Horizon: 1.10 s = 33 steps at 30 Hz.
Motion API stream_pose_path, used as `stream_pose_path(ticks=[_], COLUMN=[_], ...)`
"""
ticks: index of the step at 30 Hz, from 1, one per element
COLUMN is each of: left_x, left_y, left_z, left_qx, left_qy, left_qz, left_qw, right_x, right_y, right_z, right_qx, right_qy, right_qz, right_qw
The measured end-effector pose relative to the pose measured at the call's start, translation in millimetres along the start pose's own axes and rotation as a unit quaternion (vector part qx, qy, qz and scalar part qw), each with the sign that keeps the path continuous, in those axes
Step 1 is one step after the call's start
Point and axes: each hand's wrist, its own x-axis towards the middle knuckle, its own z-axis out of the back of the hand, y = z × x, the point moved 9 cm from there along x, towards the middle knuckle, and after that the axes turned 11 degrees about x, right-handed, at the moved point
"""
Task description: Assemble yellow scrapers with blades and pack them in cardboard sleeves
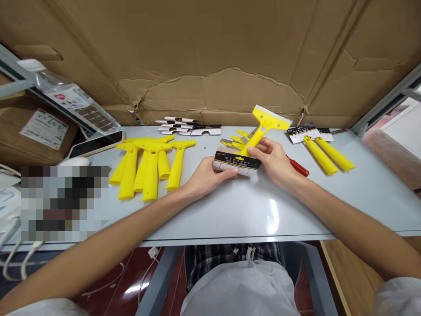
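Fingers of my left hand pinch a black-and-white printed card sleeve by its left end, above the middle of the table. My right hand grips a yellow scraper by its handle. Its wide head with a metal blade edge points up and away, and the lower handle end meets the card sleeve; how far it sits inside is hidden. Behind my hands lie small yellow parts and metal pieces, partly covered. A red-handled tool lies just right of my right hand.
Several yellow scraper handles lie at the left. Folded card sleeves are stacked at the back. Two scrapers with card sleeves rest at the right. A phone and plastic bottle stand near the left frame; cardboard walls the back.
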Motion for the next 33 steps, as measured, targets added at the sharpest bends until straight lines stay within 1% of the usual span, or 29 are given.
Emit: stream_pose_path(ticks=[3, 7, 10, 13, 16, 18, 19, 21, 23, 27, 30, 33], left_x=[-1, -2, -2, -1, 0, 0, 0, -1, -1, -3, -4, -4], left_y=[3, 11, 17, 18, 17, 17, 16, 16, 16, 13, 13, 15], left_z=[-4, -6, -9, -11, -10, -8, -8, -8, -7, -2, 0, -4], left_qx=[-0.014, -0.050, -0.109, -0.185, -0.235, -0.247, -0.242, -0.220, -0.205, -0.218, -0.235, -0.259], left_qy=[0.011, 0.008, -0.003, -0.018, -0.032, -0.037, -0.036, -0.034, -0.038, -0.075, -0.091, -0.069], left_qz=[0.010, 0.031, 0.043, 0.035, 0.029, 0.024, 0.020, 0.013, 0.006, -0.005, 0.019, 0.050], left_qw=[1.000, 0.998, 0.993, 0.982, 0.971, 0.968, 0.969, 0.975, 0.978, 0.973, 0.967, 0.962], right_x=[0, 1, -1, -4, -7, -8, -9, -9, -10, -12, -14, -15], right_y=[-1, -4, -6, -4, -6, -13, -16, -20, -21, -19, -20, -21], right_z=[-1, 0, -3, -9, -17, -22, -22, -19, -18, -21, -19, -18], right_qx=[-0.013, -0.019, 0.015, 0.070, 0.105, 0.101, 0.086, 0.047, 0.031, 0.062, 0.073, 0.078], right_qy=[0.011, 0.016, 0.010, 0.006, 0.049, 0.080, 0.085, 0.073, 0.057, 0.045, 0.018, 0.009], right_qz=[-0.005, -0.019, -0.042, -0.054, -0.063, -0.080, -0.085, -0.085, -0.079, -0.064, -0.051, -0.039], right_qw=[1.000, 1.000, 0.999, 0.996, 0.991, 0.988, 0.989, 0.993, 0.995, 0.995, 0.996, 0.996])
